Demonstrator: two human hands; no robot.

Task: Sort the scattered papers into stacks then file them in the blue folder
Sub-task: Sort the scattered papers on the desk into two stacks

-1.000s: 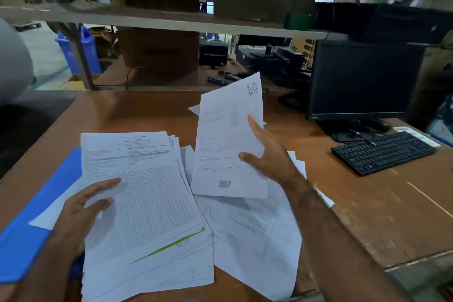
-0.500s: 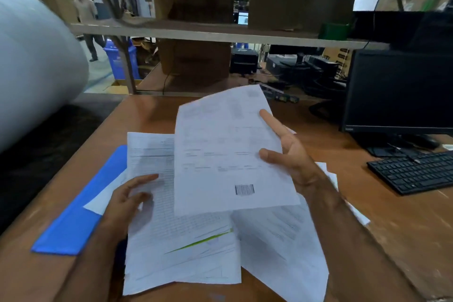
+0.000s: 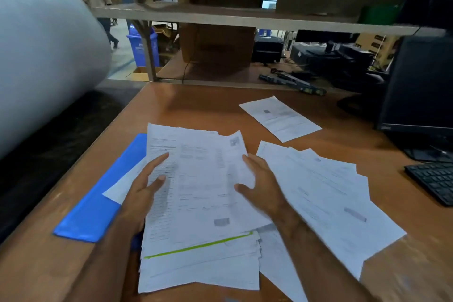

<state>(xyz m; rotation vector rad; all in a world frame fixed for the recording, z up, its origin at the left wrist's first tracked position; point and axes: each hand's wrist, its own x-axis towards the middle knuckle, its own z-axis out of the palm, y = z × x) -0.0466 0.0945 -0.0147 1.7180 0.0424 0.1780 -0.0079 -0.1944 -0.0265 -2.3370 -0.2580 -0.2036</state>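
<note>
**Two hands square a paper stack on a desk**

We look down on a wooden desk (image 3: 201, 105). Its left edge runs diagonally from near left to far centre, with dark floor beyond; bare wood lies open at the far middle. A monitor (image 3: 419, 86) and keyboard (image 3: 434, 181) close off the right side, and a shelf (image 3: 220, 16) hangs over the far edge.

The stack (image 3: 196, 240) sits near centre, partly over a blue folder (image 3: 98, 206) lying flat at its left. Loose sheets (image 3: 326, 193) fan out to the right, and one sheet (image 3: 279, 117) lies apart, farther off.

Our left hand (image 3: 144, 191) rests on the stack's left side, fingers straight and spread, gripping nothing. Our right hand (image 3: 259, 184) presses the top sheet's right edge, fingers relaxed, thumb out. Both forearms reach in from the near edge, hands apart.
</note>
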